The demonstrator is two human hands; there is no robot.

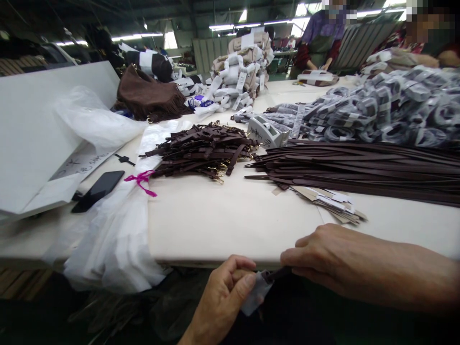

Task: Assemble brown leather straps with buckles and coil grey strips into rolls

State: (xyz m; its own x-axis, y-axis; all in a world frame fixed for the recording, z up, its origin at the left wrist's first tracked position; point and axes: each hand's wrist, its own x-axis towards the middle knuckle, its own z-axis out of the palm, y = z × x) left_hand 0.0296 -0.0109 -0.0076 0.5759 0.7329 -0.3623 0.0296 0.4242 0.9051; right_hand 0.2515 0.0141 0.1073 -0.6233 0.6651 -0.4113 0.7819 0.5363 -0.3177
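Note:
My left hand (226, 292) pinches a small translucent plastic sleeve (256, 294) just below the table's front edge. The end of a dark brown strap (278, 274) sits at the sleeve's mouth. Closed around that strap is my right hand (316, 256), to the right of the left one. How far the strap reaches into the sleeve I cannot tell. Beyond the hands lies a heap of short brown straps with gold clasps (204, 148). Long brown straps (359, 167) are stacked to its right, with paper tags (332, 203) in front of them.
A tape dispenser (266, 132) stands between the strap piles. Plastic bags (118, 249) tied with pink string hang over the front edge, beside a phone (98, 190). Wrapped straps (381, 110) are heaped at right. A brown bag (147, 93) lies behind; a co-worker (319, 38) stands across the table.

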